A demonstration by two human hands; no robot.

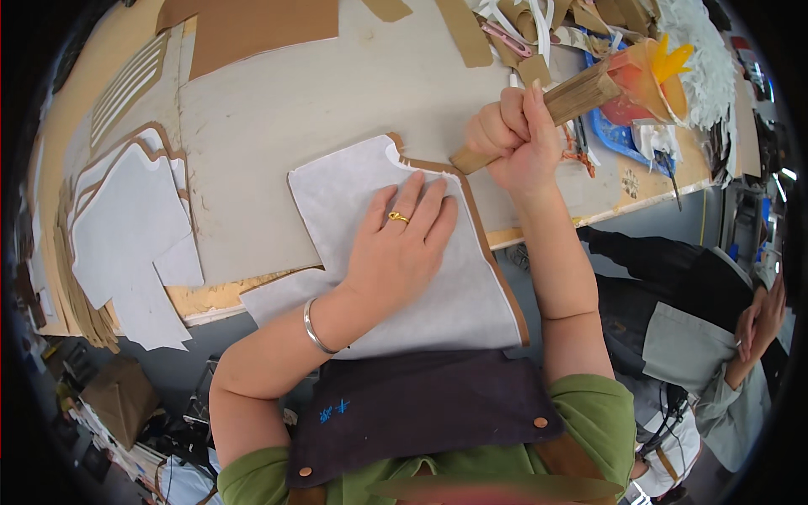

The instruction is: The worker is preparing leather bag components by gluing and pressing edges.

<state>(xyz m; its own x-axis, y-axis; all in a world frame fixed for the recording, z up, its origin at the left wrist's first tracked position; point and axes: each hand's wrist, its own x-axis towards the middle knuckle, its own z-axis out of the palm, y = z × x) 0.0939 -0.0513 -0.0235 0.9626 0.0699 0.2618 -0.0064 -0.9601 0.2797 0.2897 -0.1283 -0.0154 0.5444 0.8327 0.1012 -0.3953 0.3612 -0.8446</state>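
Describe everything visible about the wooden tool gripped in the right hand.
The wooden tool is a tan, blocky brush-like piece with a ribbed, layered wider head and a narrower handle. It lies tilted, head up toward the right, handle end touching the brown border of the white fabric panel. The right hand is wrapped around its middle; the left hand presses the panel flat.

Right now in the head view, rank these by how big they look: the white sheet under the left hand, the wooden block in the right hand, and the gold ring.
1. White sheet, largest by far.
2. Wooden block, partly hidden inside the right hand.
3. Gold ring on the left hand, smallest.
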